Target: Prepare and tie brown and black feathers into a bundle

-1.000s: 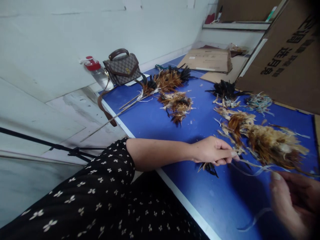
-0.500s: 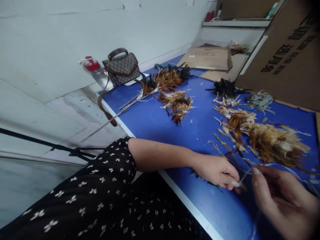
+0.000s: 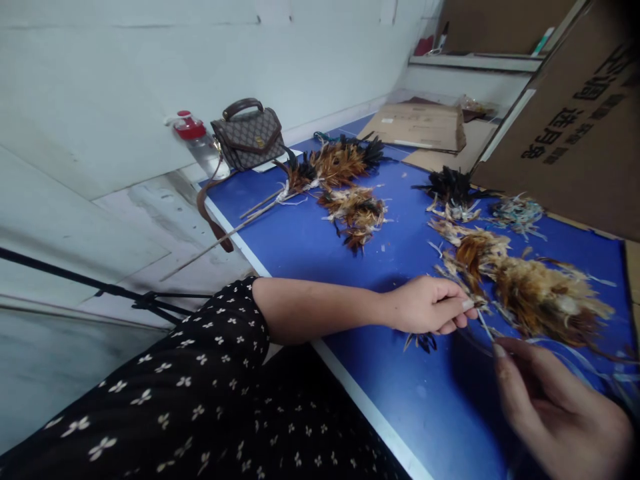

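My left hand (image 3: 431, 305) rests on the blue table (image 3: 310, 233), its fingers pinched on a small bunch of feathers whose dark tips (image 3: 423, 342) stick out beneath it. My right hand (image 3: 553, 407) hovers low at the right with its fingers curled round a pale thin strip (image 3: 575, 347) that runs towards the left hand. Just beyond both hands lies a big brown and tan feather pile (image 3: 543, 293).
More feather bunches (image 3: 355, 210) lie mid-table, a black bunch (image 3: 450, 183) further back, and a feather duster on a thin stick (image 3: 280, 197) at the left. A brown handbag (image 3: 249, 137), a red-capped bottle (image 3: 197, 140) and cardboard boxes (image 3: 575, 113) stand at the back.
My left hand dipped towards the table's near edge and came back up beside the feather pile. My right hand moved left and in, closer to the left hand.
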The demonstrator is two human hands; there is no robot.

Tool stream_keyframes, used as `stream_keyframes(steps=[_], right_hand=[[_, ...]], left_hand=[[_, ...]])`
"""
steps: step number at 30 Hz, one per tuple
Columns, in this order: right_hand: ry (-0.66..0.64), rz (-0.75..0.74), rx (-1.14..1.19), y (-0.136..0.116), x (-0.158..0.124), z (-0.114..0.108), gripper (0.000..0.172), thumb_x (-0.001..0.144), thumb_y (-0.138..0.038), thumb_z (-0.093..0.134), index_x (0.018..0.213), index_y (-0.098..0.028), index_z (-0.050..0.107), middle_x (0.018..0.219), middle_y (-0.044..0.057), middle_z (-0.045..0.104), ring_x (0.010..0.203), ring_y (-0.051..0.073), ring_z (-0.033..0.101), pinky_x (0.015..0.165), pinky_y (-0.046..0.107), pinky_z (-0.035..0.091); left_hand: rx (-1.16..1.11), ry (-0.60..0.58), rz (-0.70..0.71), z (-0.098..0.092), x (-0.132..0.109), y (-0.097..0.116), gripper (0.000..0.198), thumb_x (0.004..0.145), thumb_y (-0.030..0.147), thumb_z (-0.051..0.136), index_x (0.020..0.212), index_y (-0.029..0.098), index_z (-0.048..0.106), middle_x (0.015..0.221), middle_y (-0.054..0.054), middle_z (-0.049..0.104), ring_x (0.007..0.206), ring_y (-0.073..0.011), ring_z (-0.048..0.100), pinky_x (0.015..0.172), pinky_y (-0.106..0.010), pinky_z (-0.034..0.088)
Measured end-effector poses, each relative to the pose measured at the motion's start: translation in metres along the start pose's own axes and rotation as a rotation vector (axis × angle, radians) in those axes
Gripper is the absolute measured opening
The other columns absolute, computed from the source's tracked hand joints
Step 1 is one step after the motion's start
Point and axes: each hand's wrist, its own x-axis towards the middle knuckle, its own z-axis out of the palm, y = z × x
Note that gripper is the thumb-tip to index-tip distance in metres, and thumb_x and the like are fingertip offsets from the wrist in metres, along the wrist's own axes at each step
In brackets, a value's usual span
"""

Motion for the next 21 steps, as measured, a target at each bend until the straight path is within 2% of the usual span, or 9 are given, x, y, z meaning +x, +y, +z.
stream_keyframes(steps=[2, 4, 7, 9, 11, 13, 15, 18, 21], right_hand=[[-0.041, -0.145, 0.019, -0.008, 0.003, 0.002, 0.019, 0.109, -0.038, 0.075, 0.123, -0.027, 0.081, 0.097, 0.002, 0.083, 0.069, 0.013, 0.076, 0.067, 0.023, 0.058], [-0.087, -0.220, 0.047, -0.014, 0.004, 0.003, 0.018, 0.110, -0.032, 0.072, 0.126, -0.027, 0.080, 0.100, 0.003, 0.084, 0.073, 0.015, 0.079, 0.071, 0.024, 0.061], [-0.065, -0.211, 0.062, -0.012, 0.004, 0.003, 0.018, 0.108, -0.032, 0.074, 0.124, -0.027, 0.081, 0.102, 0.004, 0.085, 0.076, 0.018, 0.080, 0.071, 0.026, 0.063], [-0.005, -0.148, 0.029, -0.004, 0.002, 0.001, 0.019, 0.106, -0.036, 0.078, 0.122, -0.027, 0.082, 0.104, 0.004, 0.086, 0.077, 0.018, 0.080, 0.071, 0.026, 0.063], [0.018, -0.066, 0.023, 0.004, 0.000, -0.002, 0.017, 0.104, -0.039, 0.080, 0.117, -0.028, 0.083, 0.102, 0.003, 0.085, 0.074, 0.017, 0.078, 0.070, 0.025, 0.062], [0.013, 0.037, 0.059, 0.007, 0.000, -0.004, 0.017, 0.105, -0.042, 0.079, 0.114, -0.028, 0.083, 0.096, 0.002, 0.083, 0.071, 0.017, 0.075, 0.070, 0.024, 0.062], [-0.015, 0.085, 0.085, 0.002, 0.002, -0.004, 0.021, 0.108, -0.046, 0.077, 0.114, -0.028, 0.083, 0.093, 0.001, 0.082, 0.072, 0.016, 0.075, 0.071, 0.022, 0.061], [-0.053, 0.001, 0.060, -0.013, 0.009, -0.001, 0.026, 0.111, -0.048, 0.071, 0.112, -0.025, 0.083, 0.093, 0.004, 0.083, 0.070, 0.015, 0.076, 0.069, 0.020, 0.059], [-0.072, -0.119, 0.077, -0.030, 0.016, 0.003, 0.024, 0.113, -0.043, 0.068, 0.105, -0.024, 0.080, 0.085, 0.003, 0.081, 0.059, 0.013, 0.073, 0.059, 0.020, 0.056]], left_hand=[[0.245, 0.040, 0.093, -0.003, 0.003, -0.006, 0.024, 0.116, 0.032, 0.059, 0.100, 0.017, 0.067, 0.087, 0.001, 0.068, 0.071, -0.0086, 0.060, 0.073, -0.026, 0.053], [0.561, 0.011, 0.238, -0.007, 0.005, -0.012, 0.021, 0.113, 0.025, 0.060, 0.097, 0.017, 0.070, 0.093, -0.005, 0.074, 0.086, -0.0146, 0.068, 0.090, -0.033, 0.060], [0.893, -0.242, 0.457, -0.008, 0.006, -0.015, 0.021, 0.107, 0.014, 0.060, 0.090, 0.016, 0.073, 0.100, -0.014, 0.079, 0.103, -0.0221, 0.074, 0.106, -0.038, 0.062], [0.913, -0.441, 0.576, -0.006, 0.004, -0.012, 0.025, 0.108, 0.014, 0.059, 0.091, 0.017, 0.077, 0.104, -0.016, 0.081, 0.107, -0.0227, 0.078, 0.108, -0.034, 0.063], [0.839, -0.533, 0.676, -0.004, 0.001, -0.006, 0.026, 0.111, 0.019, 0.060, 0.095, 0.017, 0.081, 0.107, -0.016, 0.083, 0.110, -0.0215, 0.080, 0.108, -0.029, 0.063], [0.757, -0.486, 0.733, -0.004, -0.003, -0.001, 0.026, 0.113, 0.021, 0.059, 0.102, 0.017, 0.083, 0.111, -0.015, 0.084, 0.114, -0.0201, 0.082, 0.110, -0.026, 0.062], [0.725, -0.340, 0.737, -0.006, -0.004, -0.001, 0.027, 0.114, 0.023, 0.057, 0.107, 0.015, 0.082, 0.114, -0.016, 0.085, 0.115, -0.0195, 0.082, 0.111, -0.027, 0.062], [0.759, -0.057, 0.701, -0.008, 0.000, -0.009, 0.027, 0.116, 0.026, 0.056, 0.113, 0.013, 0.080, 0.115, -0.016, 0.085, 0.115, -0.0202, 0.081, 0.112, -0.031, 0.062], [0.852, 0.074, 0.697, -0.007, 0.003, -0.020, 0.029, 0.116, 0.028, 0.055, 0.108, 0.013, 0.079, 0.106, -0.015, 0.084, 0.109, -0.0215, 0.081, 0.107, -0.034, 0.064]])
